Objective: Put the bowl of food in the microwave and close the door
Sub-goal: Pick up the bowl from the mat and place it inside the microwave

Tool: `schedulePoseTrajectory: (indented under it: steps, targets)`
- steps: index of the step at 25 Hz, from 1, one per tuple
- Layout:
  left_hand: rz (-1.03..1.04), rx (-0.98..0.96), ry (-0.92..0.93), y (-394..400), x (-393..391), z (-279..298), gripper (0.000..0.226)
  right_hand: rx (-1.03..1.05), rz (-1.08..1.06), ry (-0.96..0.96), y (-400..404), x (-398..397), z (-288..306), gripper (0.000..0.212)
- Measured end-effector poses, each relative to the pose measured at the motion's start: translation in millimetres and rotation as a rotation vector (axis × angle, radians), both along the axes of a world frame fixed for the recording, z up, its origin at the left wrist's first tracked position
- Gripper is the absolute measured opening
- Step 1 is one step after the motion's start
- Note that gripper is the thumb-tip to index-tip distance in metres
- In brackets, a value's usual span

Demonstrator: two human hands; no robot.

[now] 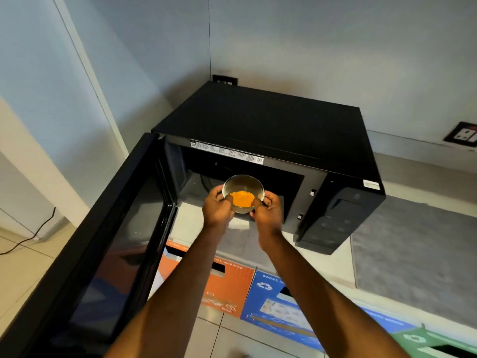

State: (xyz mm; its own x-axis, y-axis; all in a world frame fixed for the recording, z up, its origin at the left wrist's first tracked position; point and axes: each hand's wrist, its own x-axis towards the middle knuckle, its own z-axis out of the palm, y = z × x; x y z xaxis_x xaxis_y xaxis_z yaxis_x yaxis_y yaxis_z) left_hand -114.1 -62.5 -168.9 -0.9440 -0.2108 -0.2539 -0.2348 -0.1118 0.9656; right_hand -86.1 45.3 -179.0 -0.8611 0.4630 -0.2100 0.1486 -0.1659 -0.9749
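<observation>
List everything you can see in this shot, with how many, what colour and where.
Microwave: one, black, on the counter, in the corner.
Microwave door: one, black, swung open to the left.
Bowl: one, clear glass, orange food inside, held at the cavity opening.
Counter: one, grey, under the microwave.
Wall sockets: two, black, one right, one behind the microwave.
Bins: orange, blue, green, one each, on the floor below.
Cable: one, black, floor at left.
Left hand: on the bowl's left side.
Right hand: on its right side.
</observation>
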Motion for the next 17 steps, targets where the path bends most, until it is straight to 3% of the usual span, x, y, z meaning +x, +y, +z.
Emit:
schedulePoseTrajectory:
  steps: [5,9,13,17]
  targets:
    - [-0.049,-0.018,0.055,10.9,-56.0,-5.8,0.028,0.010,0.013,0.025,6.6,-54.9,-6.7,0.038]
    - [-0.027,-0.043,0.069,13.2,-90.2,-16.9,0.016,0.026,-0.005,0.056,8.7,-85.4,-11.1,0.028]
    - [-0.013,-0.093,0.043,14.8,-121.3,-39.6,0.037,-0.044,-0.028,0.048,11.9,-108.1,-22.1,0.027]
    - [0.002,-0.084,0.036,17.8,-124.7,-41.3,0.018,-0.073,-0.042,0.065,8.9,-111.8,-25.7,0.025]
